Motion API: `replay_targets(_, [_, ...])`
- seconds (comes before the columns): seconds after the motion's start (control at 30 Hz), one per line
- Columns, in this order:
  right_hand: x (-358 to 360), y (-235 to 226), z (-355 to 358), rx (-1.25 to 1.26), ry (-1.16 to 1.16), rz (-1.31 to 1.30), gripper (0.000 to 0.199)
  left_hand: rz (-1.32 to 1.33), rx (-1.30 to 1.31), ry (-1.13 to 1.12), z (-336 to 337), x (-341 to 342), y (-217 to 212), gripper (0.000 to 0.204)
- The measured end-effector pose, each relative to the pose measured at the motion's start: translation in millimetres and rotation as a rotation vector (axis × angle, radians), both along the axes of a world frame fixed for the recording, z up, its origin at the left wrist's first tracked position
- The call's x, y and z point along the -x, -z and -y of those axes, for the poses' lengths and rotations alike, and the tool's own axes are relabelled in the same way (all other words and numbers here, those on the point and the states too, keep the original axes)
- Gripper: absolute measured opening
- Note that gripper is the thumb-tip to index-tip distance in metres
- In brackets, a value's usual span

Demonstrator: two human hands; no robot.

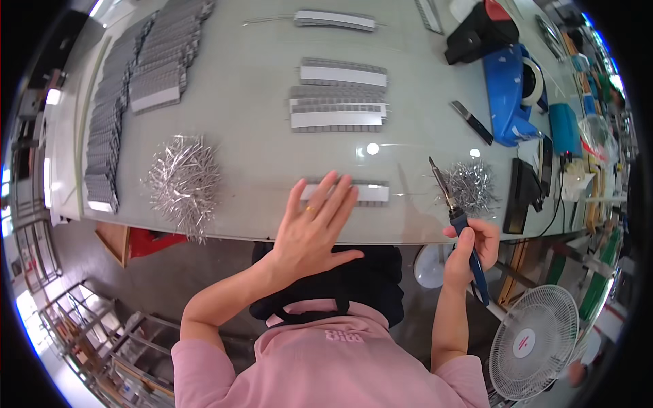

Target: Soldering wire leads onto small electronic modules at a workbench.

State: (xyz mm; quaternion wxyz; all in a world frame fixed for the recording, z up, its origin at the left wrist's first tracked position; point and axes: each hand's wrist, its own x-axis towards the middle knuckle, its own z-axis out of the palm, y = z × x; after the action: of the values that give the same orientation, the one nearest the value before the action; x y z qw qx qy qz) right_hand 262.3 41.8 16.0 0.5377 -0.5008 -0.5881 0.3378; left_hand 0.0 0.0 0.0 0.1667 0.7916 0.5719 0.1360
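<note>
Flat and with fingers stretched out, my left hand (316,221) rests over the left part of a grey-and-white strip (373,193) near the table's front edge. Its fingers cover that end of the strip. My right hand (473,251) is wrapped round the blue handle of a soldering iron (460,224), whose metal tip points up and away. The tip is above the table, left of a pile of short silvery wire pieces (473,185). A thin wire sticks out from the strip's right end toward that pile. Another, larger pile of silvery wire pieces (182,178) lies to the left, overhanging the edge.
Similar strips (337,121) lie farther back in the middle, with one more (335,20) beyond. Stacked strips (163,61) fill the far left. At right are a cutter knife (471,122), a blue tape dispenser (507,102) and a black holder (520,197). A white fan (534,340) stands below right.
</note>
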Motion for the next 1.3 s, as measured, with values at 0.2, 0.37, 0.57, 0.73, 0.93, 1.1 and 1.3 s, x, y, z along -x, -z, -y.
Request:
replay_targets(0.2, [-21.9, 7.3, -0.7, 0.054, 0.089, 0.013, 0.017, -0.132, -0.429, 0.038, 31.9, 3.3, 13.4, 0.037])
replay_targets(0.37, [-17.7, 20.5, -5.7, -0.028, 0.235, 0.017, 0.016, -0.138, -0.454, 0.184, 17.9, 13.2, -14.9, 0.033])
replay_targets(0.57, [-22.9, 31.1, -4.9, -0.037, 0.214, 0.075, 0.015, -0.077, -0.594, 0.104, -134.4, 53.6, -43.5, 0.031])
replay_targets(0.73, [-17.9, 41.2, -4.5, -0.031, 0.156, 0.059, 0.016, -0.156, -0.710, 0.020, -260.6, 87.8, -14.5, 0.030])
replay_targets(0.93, [-18.1, 38.3, -7.8, -0.052, 0.112, 0.071, 0.019, -0.229, -0.680, 0.067, -292.9, 89.2, 7.4, 0.031])
replay_targets(1.1, [-19.1, 34.5, -7.6, -0.045, 0.098, 0.107, 0.022, -0.140, -0.550, 0.104, -290.7, 82.9, 0.8, 0.042])
replay_targets(1.3, [-16.4, 37.4, -6.6, -0.042, 0.106, 0.084, 0.021, 0.091, -0.164, -0.010, -302.6, 85.0, -8.1, 0.050])
